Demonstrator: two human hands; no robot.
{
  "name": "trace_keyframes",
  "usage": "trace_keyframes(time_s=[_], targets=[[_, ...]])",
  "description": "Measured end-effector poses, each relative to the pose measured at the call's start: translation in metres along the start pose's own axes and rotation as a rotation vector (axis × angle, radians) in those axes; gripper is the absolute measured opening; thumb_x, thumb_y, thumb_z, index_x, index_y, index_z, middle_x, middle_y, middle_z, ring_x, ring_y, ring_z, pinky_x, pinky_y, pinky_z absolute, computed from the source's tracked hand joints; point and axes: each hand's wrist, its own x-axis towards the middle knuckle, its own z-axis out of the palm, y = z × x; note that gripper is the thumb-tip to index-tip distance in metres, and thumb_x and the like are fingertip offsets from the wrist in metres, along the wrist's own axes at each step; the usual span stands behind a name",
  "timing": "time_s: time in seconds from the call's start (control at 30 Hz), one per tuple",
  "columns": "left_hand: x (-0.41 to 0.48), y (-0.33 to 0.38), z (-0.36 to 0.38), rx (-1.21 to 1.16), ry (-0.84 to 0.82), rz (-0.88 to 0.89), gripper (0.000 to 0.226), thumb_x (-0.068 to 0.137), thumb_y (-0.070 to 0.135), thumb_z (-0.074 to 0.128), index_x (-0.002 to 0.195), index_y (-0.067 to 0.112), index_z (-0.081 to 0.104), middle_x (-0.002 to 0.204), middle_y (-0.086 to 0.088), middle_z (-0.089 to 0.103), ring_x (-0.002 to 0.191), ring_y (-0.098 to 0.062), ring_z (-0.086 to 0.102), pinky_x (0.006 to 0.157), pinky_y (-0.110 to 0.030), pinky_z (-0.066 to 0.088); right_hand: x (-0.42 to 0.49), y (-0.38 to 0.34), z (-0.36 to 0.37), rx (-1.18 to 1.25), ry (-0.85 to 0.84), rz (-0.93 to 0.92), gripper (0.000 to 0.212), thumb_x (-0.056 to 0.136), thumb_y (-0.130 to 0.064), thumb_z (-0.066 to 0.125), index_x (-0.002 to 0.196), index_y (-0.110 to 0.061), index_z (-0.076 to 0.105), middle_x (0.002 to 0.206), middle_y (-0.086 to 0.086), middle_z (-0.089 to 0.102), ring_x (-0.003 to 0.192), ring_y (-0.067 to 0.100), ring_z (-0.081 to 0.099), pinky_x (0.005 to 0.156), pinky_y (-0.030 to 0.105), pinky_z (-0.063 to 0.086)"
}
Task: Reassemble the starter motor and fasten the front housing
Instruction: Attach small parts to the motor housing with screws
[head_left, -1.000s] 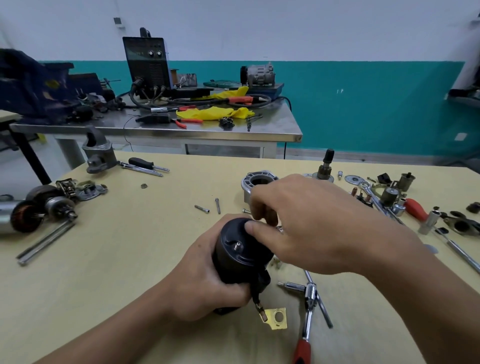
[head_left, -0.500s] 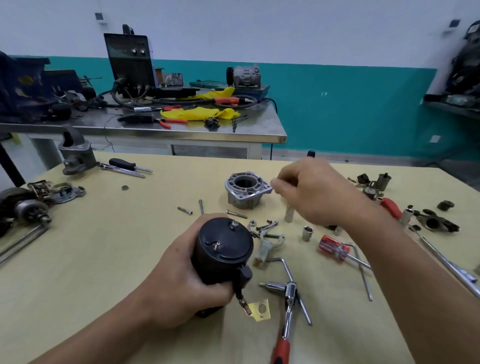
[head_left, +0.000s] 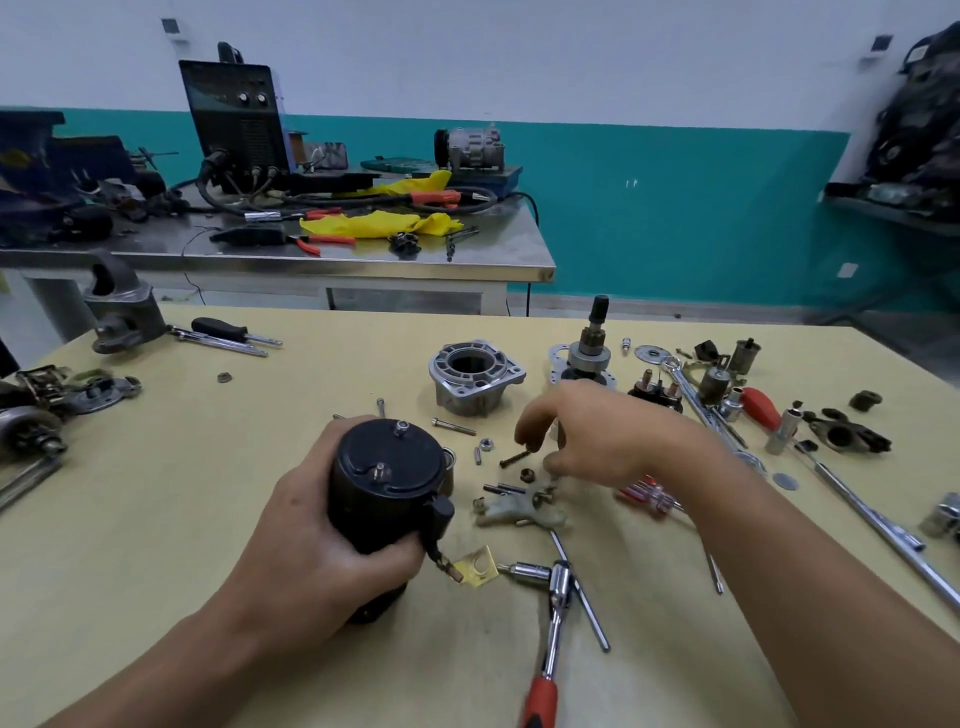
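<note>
**Starter motor half rebuilt, one hand goes looking for hardware**

A person's left hand (head_left: 306, 551) wraps its fingers and thumb around the black motor body (head_left: 384, 483), standing it on end on the yellow table (head_left: 156, 493). Its capped end and two small studs face up, probably so the can stays put and ready for the next part. The brass terminal tab (head_left: 478, 564) on its lead hangs just off the thumb side of that hand.

The right hand (head_left: 608, 441) hovers palm down, fingers curled toward a scatter of loose fasteners directly under its fingertips, among them a dark bolt (head_left: 514, 458) and a small nut (head_left: 528, 474). Blur makes it impossible to tell whether the fingers have hold of anything yet.

The front housing (head_left: 475, 376), the aluminium casting the job ends with, sits open side up just beyond the right hand's fingertips and apart from the motor body, not yet fitted. A pale shift fork (head_left: 514, 512) lies just below the fingertips, and a red-handled ratchet (head_left: 558, 587) rests nearer the body, between the two forearms, within easy reach for the fastening to come.
</note>
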Motion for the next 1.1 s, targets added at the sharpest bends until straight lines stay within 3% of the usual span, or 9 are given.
trace_keyframes(time_s=[0.13, 0.23, 0.33, 0.43, 0.6, 0.73, 0.9, 1.0, 1.1], targets=[[-0.001, -0.002, -0.001, -0.032, -0.011, -0.011, 0.05, 0.061, 0.024, 0.073, 0.107, 0.043, 0.061, 0.093, 0.013, 0.074, 0.079, -0.004, 0.07, 0.067, -0.009, 0.051, 0.001, 0.004, -0.003, 0.036, 0.013, -0.019, 0.034, 0.091, -0.006, 0.063, 0.118, -0.025, 0.069, 0.102, -0.017, 0.063, 0.078, -0.008, 0.053, 0.061, 0.006, 0.036], [-0.001, -0.004, -0.002, -0.011, -0.005, -0.033, 0.051, 0.061, 0.028, 0.074, 0.108, 0.043, 0.06, 0.093, 0.013, 0.073, 0.076, -0.007, 0.069, 0.063, -0.013, 0.053, 0.001, 0.005, 0.001, 0.034, -0.013, -0.014, 0.028, 0.093, -0.009, 0.064, 0.115, -0.025, 0.072, 0.107, -0.013, 0.069, 0.078, -0.007, 0.055, 0.063, 0.008, 0.039], [-0.001, -0.005, -0.002, -0.004, -0.01, -0.029, 0.052, 0.061, 0.028, 0.075, 0.109, 0.043, 0.06, 0.094, 0.013, 0.074, 0.08, -0.005, 0.07, 0.068, -0.012, 0.052, 0.0, 0.003, 0.001, 0.057, -0.011, -0.023, 0.021, 0.09, -0.021, 0.071, 0.11, -0.026, 0.074, 0.104, -0.013, 0.071, 0.081, -0.001, 0.059, 0.063, 0.012, 0.041], [0.0, -0.006, -0.002, -0.011, -0.018, -0.034, 0.051, 0.062, 0.029, 0.076, 0.109, 0.041, 0.061, 0.095, 0.01, 0.074, 0.081, -0.008, 0.071, 0.069, -0.014, 0.053, -0.002, -0.005, 0.0, 0.056, -0.092, -0.061, 0.032, 0.079, -0.041, 0.081, 0.109, -0.034, 0.072, 0.098, -0.019, 0.067, 0.082, 0.0, 0.06, 0.061, 0.015, 0.04], [-0.001, -0.01, -0.003, -0.013, -0.022, -0.044, 0.052, 0.062, 0.028, 0.076, 0.111, 0.039, 0.06, 0.095, 0.007, 0.074, 0.081, -0.011, 0.071, 0.068, -0.017, 0.055, -0.005, -0.013, 0.006, -0.073, -0.193, -0.019, 0.039, 0.067, -0.038, 0.089, 0.102, -0.032, 0.074, 0.108, -0.013, 0.068, 0.09, 0.007, 0.061, 0.069, 0.026, 0.051], [-0.001, -0.013, -0.004, -0.006, -0.022, -0.061, 0.054, 0.062, 0.029, 0.076, 0.113, 0.039, 0.06, 0.097, 0.006, 0.073, 0.081, -0.012, 0.071, 0.068, -0.021, 0.055, -0.01, -0.013, 0.0, -0.028, -0.2, -0.044, 0.031, 0.068, -0.047, 0.086, 0.095, -0.038, 0.075, 0.098, -0.016, 0.061, 0.085, 0.002, 0.056, 0.062, 0.023, 0.043], [-0.001, -0.011, -0.003, 0.007, -0.02, -0.038, 0.052, 0.061, 0.028, 0.074, 0.109, 0.042, 0.06, 0.096, 0.011, 0.073, 0.083, -0.008, 0.07, 0.069, -0.014, 0.053, -0.004, -0.018, 0.007, 0.007, -0.102, -0.096, 0.016, 0.09, -0.027, 0.071, 0.104, -0.032, 0.076, 0.097, -0.01, 0.066, 0.08, 0.004, 0.057, 0.062, 0.019, 0.042], [-0.002, -0.012, -0.003, 0.012, -0.017, -0.038, 0.052, 0.061, 0.029, 0.074, 0.109, 0.041, 0.06, 0.095, 0.012, 0.073, 0.082, -0.006, 0.07, 0.069, -0.012, 0.052, 0.0, -0.021, 0.015, -0.028, -0.121, -0.105, 0.019, 0.09, -0.021, 0.071, 0.107, -0.028, 0.077, 0.093, -0.007, 0.067, 0.072, 0.002, 0.056, 0.06, 0.018, 0.042], [-0.002, -0.014, -0.003, 0.005, -0.013, -0.046, 0.052, 0.062, 0.029, 0.076, 0.11, 0.039, 0.06, 0.095, 0.011, 0.072, 0.079, -0.007, 0.069, 0.068, -0.014, 0.053, 0.001, -0.021, 0.019, -0.031, -0.129, -0.116, 0.018, 0.088, -0.02, 0.073, 0.105, -0.024, 0.078, 0.098, -0.003, 0.072, 0.078, 0.008, 0.062, 0.068, 0.024, 0.053]])
